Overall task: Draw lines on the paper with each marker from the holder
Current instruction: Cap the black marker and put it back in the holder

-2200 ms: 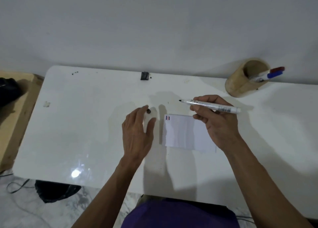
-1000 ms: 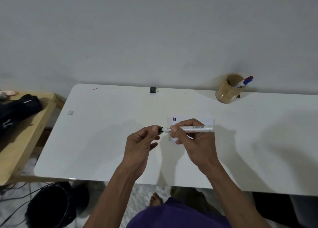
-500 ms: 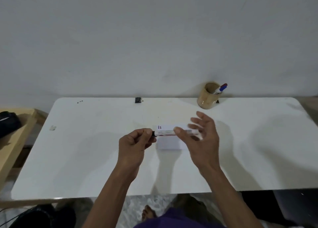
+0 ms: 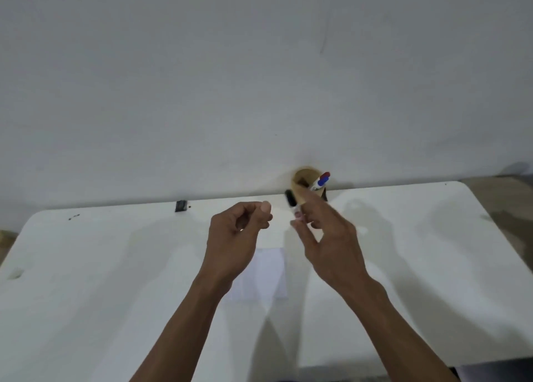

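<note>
A white paper (image 4: 268, 272) lies flat on the white table (image 4: 115, 280), partly behind my wrists. My right hand (image 4: 326, 240) is raised over the table and pinches a black-capped marker (image 4: 290, 199), cap end pointing up and left, blurred by motion. It is just in front of the tan round holder (image 4: 302, 178) at the back edge by the wall. A red marker (image 4: 325, 175) and a blue marker (image 4: 320, 182) stick out of the holder. My left hand (image 4: 239, 231) hovers left of the marker with fingers curled and nothing visible in it.
A small black object (image 4: 180, 205) sits at the table's back edge, with dark specks (image 4: 73, 216) further left. A plain wall rises directly behind the table. The right corner of the table (image 4: 461, 188) is rounded.
The black cap went onto the marker and my left hand let go of it. My right hand has carried the marker up and back towards the holder. The view has tilted upward.
</note>
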A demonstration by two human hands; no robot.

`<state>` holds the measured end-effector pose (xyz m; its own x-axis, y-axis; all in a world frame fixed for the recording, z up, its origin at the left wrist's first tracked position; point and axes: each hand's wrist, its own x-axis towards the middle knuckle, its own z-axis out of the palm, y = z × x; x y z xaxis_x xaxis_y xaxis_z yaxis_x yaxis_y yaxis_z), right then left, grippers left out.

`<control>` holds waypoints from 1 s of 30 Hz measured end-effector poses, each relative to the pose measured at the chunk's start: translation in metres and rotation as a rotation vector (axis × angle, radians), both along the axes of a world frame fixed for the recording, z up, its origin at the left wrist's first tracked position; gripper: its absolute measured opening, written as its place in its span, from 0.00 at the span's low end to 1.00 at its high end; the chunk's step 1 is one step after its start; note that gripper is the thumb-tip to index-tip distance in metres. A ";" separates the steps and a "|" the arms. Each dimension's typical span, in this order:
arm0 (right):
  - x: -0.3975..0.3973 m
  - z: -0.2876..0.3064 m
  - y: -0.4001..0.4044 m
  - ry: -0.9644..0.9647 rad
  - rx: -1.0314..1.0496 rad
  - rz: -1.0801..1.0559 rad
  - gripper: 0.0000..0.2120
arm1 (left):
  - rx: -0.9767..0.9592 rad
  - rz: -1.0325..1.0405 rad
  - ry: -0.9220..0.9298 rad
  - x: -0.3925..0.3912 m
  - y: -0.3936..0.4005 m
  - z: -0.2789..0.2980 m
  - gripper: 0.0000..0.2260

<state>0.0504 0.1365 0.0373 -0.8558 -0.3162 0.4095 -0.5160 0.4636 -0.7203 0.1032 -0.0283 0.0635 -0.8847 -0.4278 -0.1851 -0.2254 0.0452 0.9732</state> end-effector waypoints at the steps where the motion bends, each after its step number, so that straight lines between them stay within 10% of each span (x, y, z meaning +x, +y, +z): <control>1: -0.010 0.004 0.005 -0.053 -0.068 -0.017 0.28 | -0.015 0.016 -0.005 -0.010 0.004 -0.005 0.07; 16: -0.148 -0.003 0.012 -0.113 -0.304 -0.232 0.16 | -0.426 -0.125 -0.109 -0.128 0.043 -0.070 0.38; 30: -0.154 -0.049 0.012 -0.282 -0.195 -0.290 0.04 | -0.393 -0.165 0.008 -0.138 0.047 -0.086 0.31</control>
